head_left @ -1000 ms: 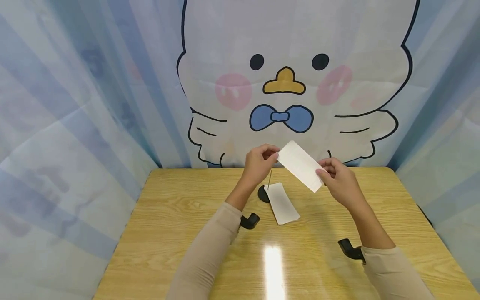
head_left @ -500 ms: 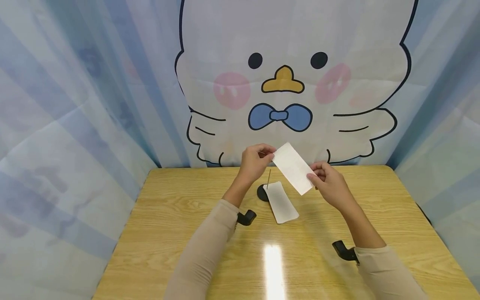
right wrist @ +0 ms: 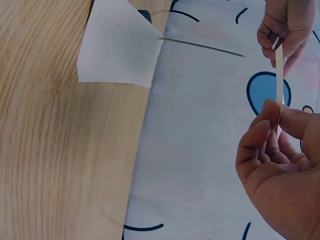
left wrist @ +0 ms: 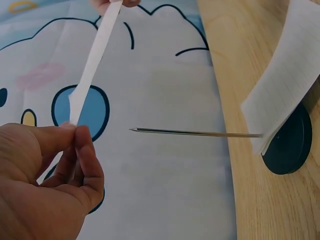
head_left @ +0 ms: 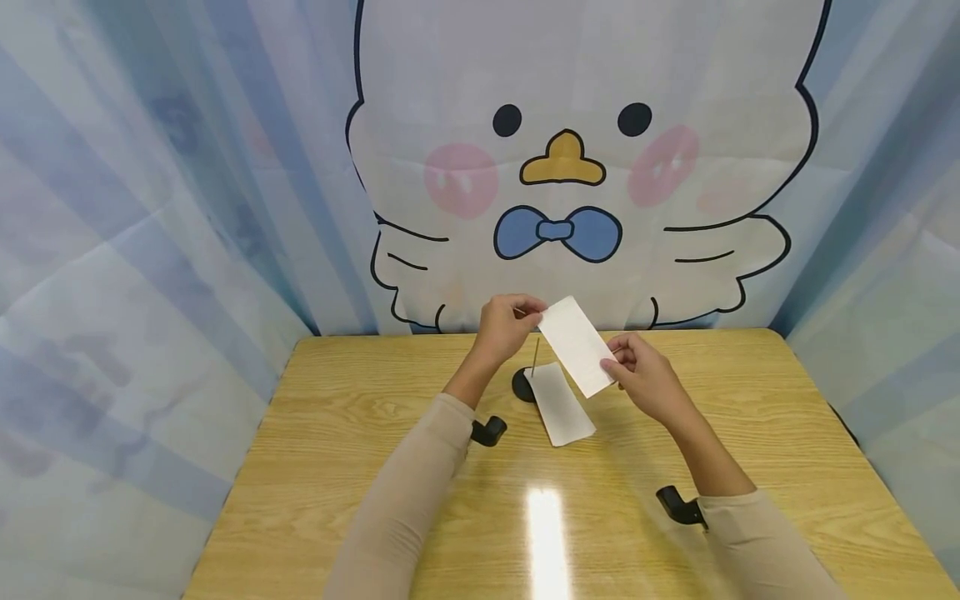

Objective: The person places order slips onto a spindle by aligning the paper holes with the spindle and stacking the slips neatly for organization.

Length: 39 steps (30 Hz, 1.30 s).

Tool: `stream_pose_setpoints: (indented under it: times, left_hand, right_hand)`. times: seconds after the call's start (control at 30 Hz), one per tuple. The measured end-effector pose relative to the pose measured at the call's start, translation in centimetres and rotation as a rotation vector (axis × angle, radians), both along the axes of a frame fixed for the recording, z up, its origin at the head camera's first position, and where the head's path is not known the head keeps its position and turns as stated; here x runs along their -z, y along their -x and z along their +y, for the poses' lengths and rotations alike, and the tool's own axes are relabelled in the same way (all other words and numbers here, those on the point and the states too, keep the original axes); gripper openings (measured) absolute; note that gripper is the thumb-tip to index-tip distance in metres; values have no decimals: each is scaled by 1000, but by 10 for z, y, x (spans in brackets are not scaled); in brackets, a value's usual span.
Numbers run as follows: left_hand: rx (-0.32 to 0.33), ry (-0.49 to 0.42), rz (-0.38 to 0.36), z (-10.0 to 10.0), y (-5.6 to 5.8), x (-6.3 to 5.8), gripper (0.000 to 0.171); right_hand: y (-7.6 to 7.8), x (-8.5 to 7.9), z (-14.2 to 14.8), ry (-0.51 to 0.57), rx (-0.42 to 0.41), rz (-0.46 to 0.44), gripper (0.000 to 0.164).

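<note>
Both hands hold one white paper slip (head_left: 576, 346) in the air above the table. My left hand (head_left: 508, 327) pinches its upper left end between thumb and fingers, and my right hand (head_left: 643, 375) pinches its lower right end. Seen nearly edge-on in the left wrist view, the slip looks like a thin band. Below it stands a bill spike with a round black base (left wrist: 292, 145) and a thin pointed metal rod (left wrist: 195, 133). Several white slips (head_left: 558, 406) are skewered by one corner low on the rod and fan out over the table.
The wooden table (head_left: 375, 433) ends at a hanging curtain (head_left: 570, 275) with a cartoon print. Black wrist camera mounts (head_left: 681, 506) stick out below both forearms. A bright light reflection lies on the table's front part.
Both hands have moved left and slightly down with the paper slip, bringing it closer over the spike. The skewered slips stay where they were.
</note>
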State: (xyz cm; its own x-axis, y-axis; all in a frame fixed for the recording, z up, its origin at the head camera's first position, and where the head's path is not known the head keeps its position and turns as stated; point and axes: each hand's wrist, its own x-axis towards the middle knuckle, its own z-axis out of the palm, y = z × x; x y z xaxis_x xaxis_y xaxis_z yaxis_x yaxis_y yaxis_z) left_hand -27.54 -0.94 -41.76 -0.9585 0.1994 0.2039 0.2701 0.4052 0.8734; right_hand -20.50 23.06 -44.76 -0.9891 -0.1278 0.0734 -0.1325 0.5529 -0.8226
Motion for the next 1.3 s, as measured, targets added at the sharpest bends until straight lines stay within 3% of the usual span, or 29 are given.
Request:
stream_pose_setpoints:
  times: [0.57,1.3]
  left_hand:
    - [15,21,-70,1,10,18,12]
    - [23,17,-92,1,13,32,12]
  right_hand:
    - [1,13,-4,-32,25,-57,25]
    - [2,22,-6,-42,9,-80,28]
